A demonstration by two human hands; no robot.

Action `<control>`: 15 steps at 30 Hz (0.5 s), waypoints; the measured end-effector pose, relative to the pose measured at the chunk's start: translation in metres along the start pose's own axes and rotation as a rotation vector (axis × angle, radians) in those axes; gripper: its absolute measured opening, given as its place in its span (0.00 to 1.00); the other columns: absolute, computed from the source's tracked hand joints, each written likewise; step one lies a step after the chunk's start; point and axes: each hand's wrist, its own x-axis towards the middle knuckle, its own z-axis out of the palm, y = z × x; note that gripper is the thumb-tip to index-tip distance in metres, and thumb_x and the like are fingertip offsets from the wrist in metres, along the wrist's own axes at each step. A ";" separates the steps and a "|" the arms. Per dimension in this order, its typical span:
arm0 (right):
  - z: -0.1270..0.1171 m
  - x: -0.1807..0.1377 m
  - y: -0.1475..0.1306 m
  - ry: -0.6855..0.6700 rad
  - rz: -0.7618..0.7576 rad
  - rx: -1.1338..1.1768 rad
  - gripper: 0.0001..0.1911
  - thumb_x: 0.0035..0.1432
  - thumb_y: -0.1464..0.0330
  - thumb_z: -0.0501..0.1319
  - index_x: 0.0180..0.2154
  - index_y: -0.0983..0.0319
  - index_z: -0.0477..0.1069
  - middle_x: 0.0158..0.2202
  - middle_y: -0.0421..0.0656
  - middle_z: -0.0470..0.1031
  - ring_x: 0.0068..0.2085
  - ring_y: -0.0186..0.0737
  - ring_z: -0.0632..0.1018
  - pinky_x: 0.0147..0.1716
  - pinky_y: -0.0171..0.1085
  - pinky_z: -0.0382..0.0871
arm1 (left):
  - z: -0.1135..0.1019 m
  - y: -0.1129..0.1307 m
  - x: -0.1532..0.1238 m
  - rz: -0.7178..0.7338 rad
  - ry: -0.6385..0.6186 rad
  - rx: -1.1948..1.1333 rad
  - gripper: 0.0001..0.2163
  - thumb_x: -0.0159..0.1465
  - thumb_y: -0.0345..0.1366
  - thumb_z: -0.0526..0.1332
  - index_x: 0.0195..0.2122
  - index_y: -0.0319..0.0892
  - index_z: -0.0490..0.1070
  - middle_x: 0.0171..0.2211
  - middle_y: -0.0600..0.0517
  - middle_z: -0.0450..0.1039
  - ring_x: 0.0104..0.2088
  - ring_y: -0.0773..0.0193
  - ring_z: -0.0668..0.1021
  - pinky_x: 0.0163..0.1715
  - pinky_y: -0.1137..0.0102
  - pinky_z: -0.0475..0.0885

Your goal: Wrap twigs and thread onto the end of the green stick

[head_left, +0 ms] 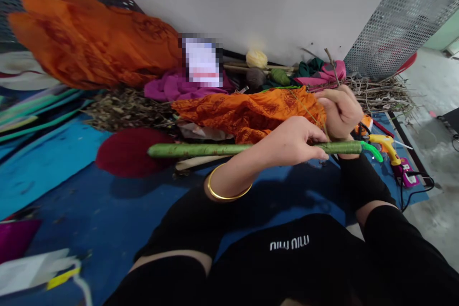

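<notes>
My left hand [287, 141] is closed around a long stick wrapped in green yarn [201, 149], which lies level across the view. From its right end sticks out a bright green curved tip [373, 151]. Just above the stick's right part, my right hand [342, 111] is curled with its fingers pinched together on thin green yarn [325, 129] that reaches the stick. Its fingertips are partly hidden. Behind both hands spreads an orange patterned cloth [236, 110]. Under the stick's left end sits a dark red round mat [122, 153].
Balls of yarn, one pale yellow [256, 59] and one green [279, 76], stand by the wall. A yellow glue gun [385, 146] and a purple power strip [409, 172] are at the right. Twigs [380, 93] and dried leaves [125, 107] lie along the back of the blue table [143, 210].
</notes>
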 end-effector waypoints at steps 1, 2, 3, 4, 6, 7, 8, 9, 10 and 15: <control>0.002 0.003 -0.001 -0.080 -0.005 0.069 0.25 0.68 0.44 0.60 0.33 0.56 0.82 0.33 0.43 0.82 0.35 0.42 0.80 0.42 0.46 0.79 | 0.002 0.001 0.000 -0.008 0.036 0.005 0.08 0.57 0.33 0.71 0.36 0.38 0.87 0.21 0.57 0.74 0.23 0.71 0.68 0.27 0.72 0.61; 0.004 0.005 -0.003 -0.155 -0.008 0.139 0.26 0.67 0.44 0.62 0.31 0.56 0.82 0.31 0.42 0.81 0.34 0.40 0.80 0.40 0.44 0.79 | 0.004 0.001 -0.001 -0.016 0.071 0.012 0.09 0.56 0.33 0.71 0.38 0.39 0.88 0.22 0.57 0.76 0.23 0.70 0.69 0.27 0.72 0.61; 0.007 0.007 -0.004 -0.215 -0.007 0.203 0.26 0.66 0.43 0.63 0.30 0.57 0.82 0.29 0.41 0.81 0.32 0.39 0.80 0.38 0.42 0.78 | 0.006 0.001 0.000 -0.023 0.098 0.020 0.09 0.56 0.32 0.72 0.38 0.39 0.88 0.22 0.57 0.77 0.24 0.70 0.69 0.28 0.72 0.62; 0.008 0.008 -0.005 -0.247 -0.002 0.252 0.26 0.65 0.43 0.64 0.29 0.57 0.81 0.28 0.40 0.81 0.31 0.37 0.79 0.37 0.41 0.77 | 0.008 0.000 0.000 -0.028 0.116 0.026 0.09 0.56 0.32 0.72 0.38 0.40 0.88 0.22 0.56 0.77 0.24 0.69 0.69 0.28 0.72 0.62; 0.011 0.009 -0.006 -0.231 0.023 0.300 0.25 0.64 0.44 0.65 0.29 0.57 0.81 0.29 0.40 0.81 0.31 0.36 0.79 0.37 0.39 0.77 | 0.010 -0.001 -0.001 -0.025 0.127 0.023 0.08 0.56 0.32 0.73 0.37 0.40 0.88 0.23 0.56 0.80 0.24 0.69 0.71 0.28 0.72 0.63; 0.011 0.009 -0.006 -0.197 0.045 0.300 0.25 0.64 0.44 0.66 0.29 0.57 0.82 0.29 0.40 0.81 0.31 0.36 0.79 0.37 0.39 0.77 | 0.010 -0.001 -0.002 -0.018 0.133 0.017 0.08 0.57 0.32 0.73 0.38 0.40 0.88 0.25 0.55 0.81 0.25 0.69 0.72 0.29 0.72 0.64; 0.011 0.010 -0.004 -0.155 0.077 0.285 0.25 0.63 0.44 0.66 0.29 0.57 0.81 0.29 0.40 0.81 0.32 0.36 0.80 0.37 0.38 0.77 | 0.010 -0.001 -0.003 -0.010 0.143 0.012 0.08 0.57 0.32 0.72 0.38 0.41 0.88 0.26 0.55 0.82 0.25 0.68 0.73 0.29 0.72 0.65; 0.009 0.011 -0.002 -0.113 0.117 0.261 0.25 0.63 0.44 0.66 0.29 0.58 0.81 0.29 0.40 0.81 0.33 0.36 0.80 0.37 0.38 0.77 | 0.009 -0.001 -0.004 -0.002 0.161 0.010 0.09 0.58 0.32 0.72 0.39 0.41 0.88 0.27 0.55 0.83 0.26 0.67 0.75 0.30 0.72 0.66; 0.007 0.013 0.001 -0.076 0.158 0.234 0.25 0.62 0.44 0.67 0.29 0.58 0.81 0.29 0.40 0.81 0.32 0.36 0.79 0.36 0.38 0.77 | 0.008 -0.001 -0.005 0.004 0.185 0.014 0.09 0.59 0.33 0.72 0.40 0.42 0.88 0.28 0.55 0.84 0.28 0.67 0.77 0.31 0.72 0.67; -0.033 0.026 0.018 0.029 0.154 0.255 0.23 0.61 0.46 0.67 0.29 0.58 0.81 0.18 0.34 0.65 0.18 0.30 0.61 0.19 0.35 0.58 | 0.008 -0.008 0.002 -0.037 0.288 0.147 0.11 0.61 0.35 0.73 0.45 0.46 0.88 0.38 0.53 0.88 0.39 0.58 0.86 0.41 0.69 0.75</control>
